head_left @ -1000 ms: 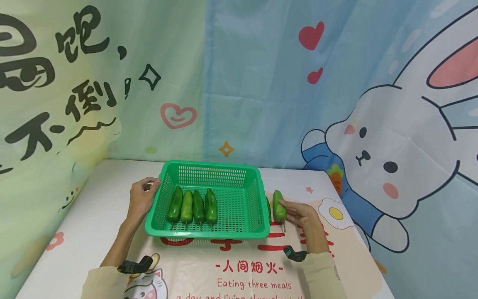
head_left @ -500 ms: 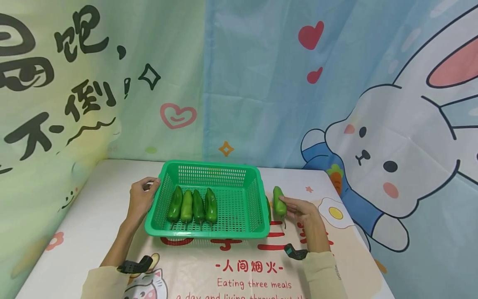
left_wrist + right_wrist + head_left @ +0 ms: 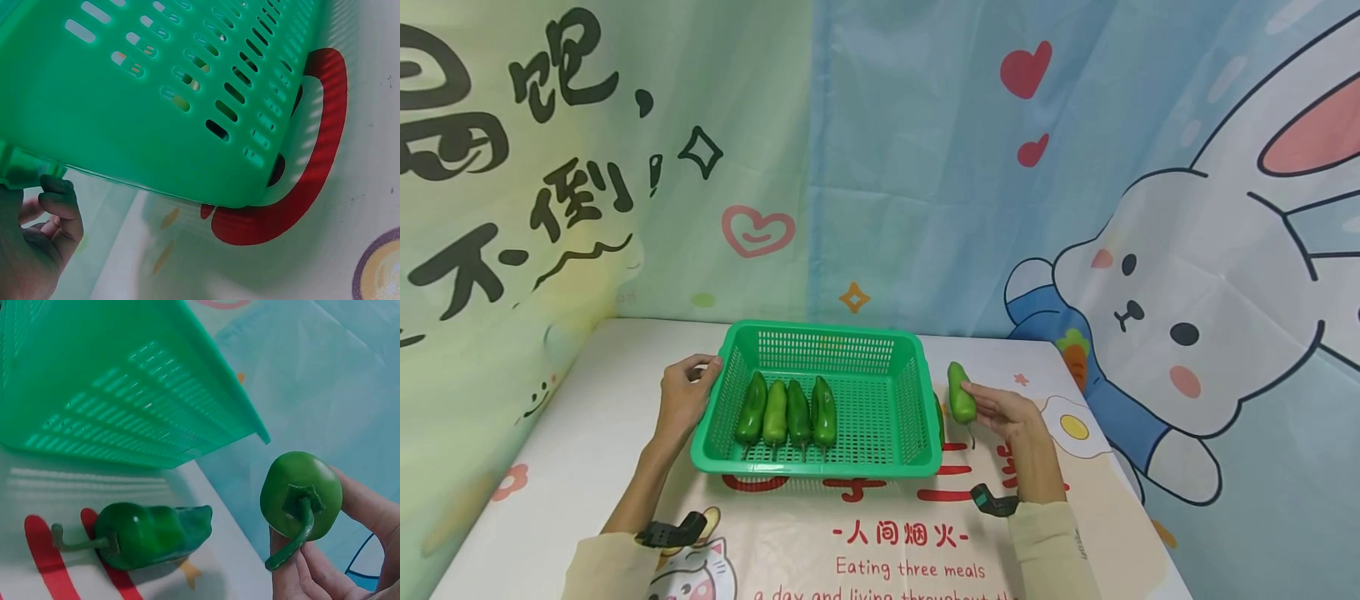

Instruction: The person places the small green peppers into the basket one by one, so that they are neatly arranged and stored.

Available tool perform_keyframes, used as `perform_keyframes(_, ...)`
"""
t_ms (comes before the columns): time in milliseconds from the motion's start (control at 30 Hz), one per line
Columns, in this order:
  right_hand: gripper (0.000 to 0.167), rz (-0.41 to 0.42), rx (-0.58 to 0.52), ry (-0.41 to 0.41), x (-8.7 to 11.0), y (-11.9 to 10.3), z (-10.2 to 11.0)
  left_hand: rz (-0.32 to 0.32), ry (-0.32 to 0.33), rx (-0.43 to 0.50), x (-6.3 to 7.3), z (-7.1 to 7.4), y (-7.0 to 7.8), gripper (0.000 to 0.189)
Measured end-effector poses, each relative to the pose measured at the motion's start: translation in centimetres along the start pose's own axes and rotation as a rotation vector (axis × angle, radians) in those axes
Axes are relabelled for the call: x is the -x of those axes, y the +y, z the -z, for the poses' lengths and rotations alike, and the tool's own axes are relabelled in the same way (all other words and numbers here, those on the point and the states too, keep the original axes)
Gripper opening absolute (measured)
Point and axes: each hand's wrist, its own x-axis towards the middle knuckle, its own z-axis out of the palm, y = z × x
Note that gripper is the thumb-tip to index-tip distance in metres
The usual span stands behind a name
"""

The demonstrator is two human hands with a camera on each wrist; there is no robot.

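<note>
A green plastic basket (image 3: 865, 468) stands on the table with several green peppers (image 3: 775, 417) lying side by side in its left half, stems toward me. My left hand (image 3: 685, 400) grips the basket's left rim; in the left wrist view its curled fingers (image 3: 62, 209) are at the rim's edge. To the right of the basket, my right hand (image 3: 1011, 412) pinches a green pepper (image 3: 960, 393) between thumb and fingers, stem hanging down. One more pepper (image 3: 153, 536) lies on the table close to the basket's right wall, mostly hidden behind the rim in the head view.
The table (image 3: 587, 400) has a printed cover with red lettering and cartoon figures. A printed curtain (image 3: 895, 167) hangs behind its back edge. Each wrist wears a black device (image 3: 673, 532).
My right hand has raised its pepper, moving it slightly up and away from me. The left hand and the basket have stayed put.
</note>
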Motion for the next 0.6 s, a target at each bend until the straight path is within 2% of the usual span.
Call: perform_keyframes(600,0.010,0.029,-0.024,-0.093,1.2,-1.2,-1.3,-0.010,0.003,-0.014,-0.1,0.0,-0.2,0.043)
